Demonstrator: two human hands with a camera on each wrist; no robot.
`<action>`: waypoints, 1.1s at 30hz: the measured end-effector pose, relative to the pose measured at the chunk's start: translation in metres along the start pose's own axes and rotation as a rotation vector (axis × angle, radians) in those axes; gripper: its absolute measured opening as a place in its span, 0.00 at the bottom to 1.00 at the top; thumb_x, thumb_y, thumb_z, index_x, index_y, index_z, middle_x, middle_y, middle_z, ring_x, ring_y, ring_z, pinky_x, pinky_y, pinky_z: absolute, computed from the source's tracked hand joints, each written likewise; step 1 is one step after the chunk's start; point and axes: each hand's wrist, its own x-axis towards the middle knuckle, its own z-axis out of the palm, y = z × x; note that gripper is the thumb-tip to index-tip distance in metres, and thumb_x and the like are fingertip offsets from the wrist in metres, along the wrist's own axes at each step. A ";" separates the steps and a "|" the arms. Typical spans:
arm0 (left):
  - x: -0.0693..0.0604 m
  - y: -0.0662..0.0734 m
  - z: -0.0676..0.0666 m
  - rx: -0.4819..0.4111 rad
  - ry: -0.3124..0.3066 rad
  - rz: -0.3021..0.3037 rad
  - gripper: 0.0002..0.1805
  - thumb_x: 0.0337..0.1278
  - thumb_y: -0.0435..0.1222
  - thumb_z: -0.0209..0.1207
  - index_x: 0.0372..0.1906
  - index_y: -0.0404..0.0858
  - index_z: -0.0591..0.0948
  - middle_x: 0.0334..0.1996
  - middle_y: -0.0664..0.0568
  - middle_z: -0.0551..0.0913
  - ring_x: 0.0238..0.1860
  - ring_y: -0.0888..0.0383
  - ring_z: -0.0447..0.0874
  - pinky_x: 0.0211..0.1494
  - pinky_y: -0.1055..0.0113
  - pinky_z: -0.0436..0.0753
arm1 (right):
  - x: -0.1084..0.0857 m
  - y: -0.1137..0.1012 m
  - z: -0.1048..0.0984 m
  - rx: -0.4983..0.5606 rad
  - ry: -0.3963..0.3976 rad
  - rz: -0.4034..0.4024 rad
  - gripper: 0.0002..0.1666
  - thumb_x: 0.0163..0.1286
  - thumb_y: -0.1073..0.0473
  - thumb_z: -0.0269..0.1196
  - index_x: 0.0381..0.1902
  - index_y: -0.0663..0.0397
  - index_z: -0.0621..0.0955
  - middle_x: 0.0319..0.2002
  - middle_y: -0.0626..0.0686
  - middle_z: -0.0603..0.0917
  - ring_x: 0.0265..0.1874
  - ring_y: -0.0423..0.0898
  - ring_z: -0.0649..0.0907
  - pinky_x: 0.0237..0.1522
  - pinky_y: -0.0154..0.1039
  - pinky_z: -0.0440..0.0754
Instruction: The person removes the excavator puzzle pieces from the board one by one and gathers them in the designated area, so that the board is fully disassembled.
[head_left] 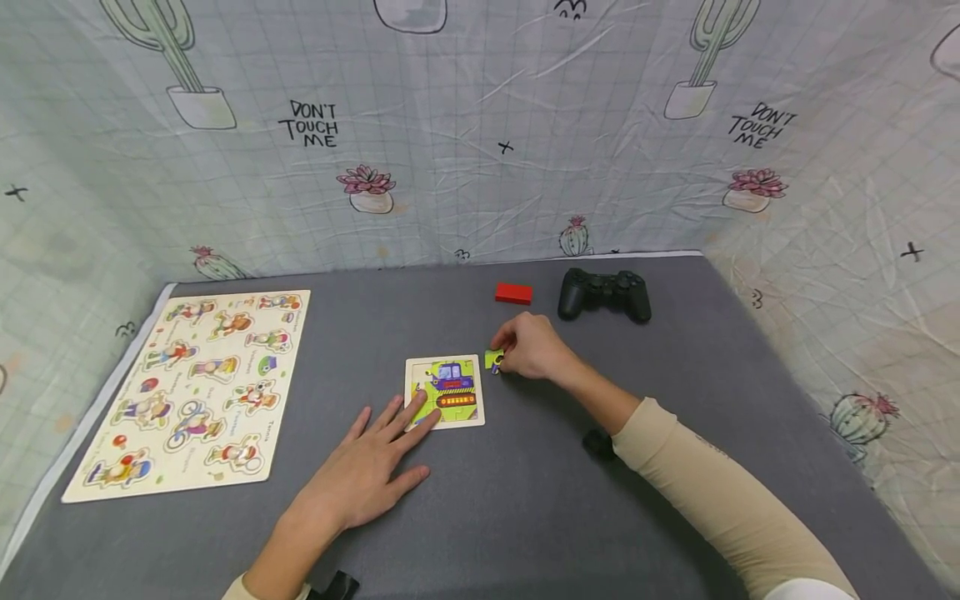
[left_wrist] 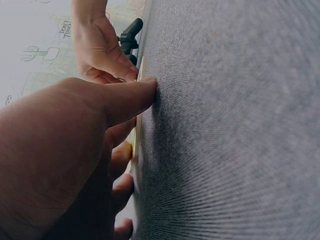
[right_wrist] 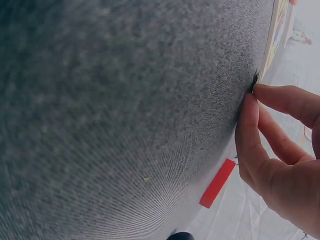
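Note:
A small square puzzle [head_left: 457,388] in a light wooden frame, showing a purple and orange tracked vehicle, lies mid-table. The left hand [head_left: 367,472] is spread flat, its fingertips resting on the puzzle's left part and lower left corner; in the left wrist view its thumb [left_wrist: 132,100] lies by the board's edge. Just right of the frame, the right hand [head_left: 531,348] pinches a small green puzzle piece [head_left: 491,358] between thumb and fingers, low over the table. In the right wrist view the right hand's [right_wrist: 285,145] fingertips meet at the table surface near the frame, mostly hiding the piece.
A large wooden picture board [head_left: 187,392] lies at the left. Behind the right hand are a red block [head_left: 513,293] and a black game controller [head_left: 604,295]. A patterned cloth [head_left: 465,100] hangs behind the grey table [head_left: 525,517].

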 end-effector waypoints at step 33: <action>-0.001 0.000 0.000 -0.005 0.001 0.005 0.39 0.72 0.54 0.61 0.82 0.56 0.62 0.85 0.56 0.53 0.84 0.44 0.52 0.81 0.33 0.53 | 0.001 0.002 0.002 -0.022 0.003 -0.022 0.17 0.55 0.71 0.74 0.44 0.56 0.91 0.37 0.51 0.90 0.36 0.43 0.84 0.38 0.35 0.83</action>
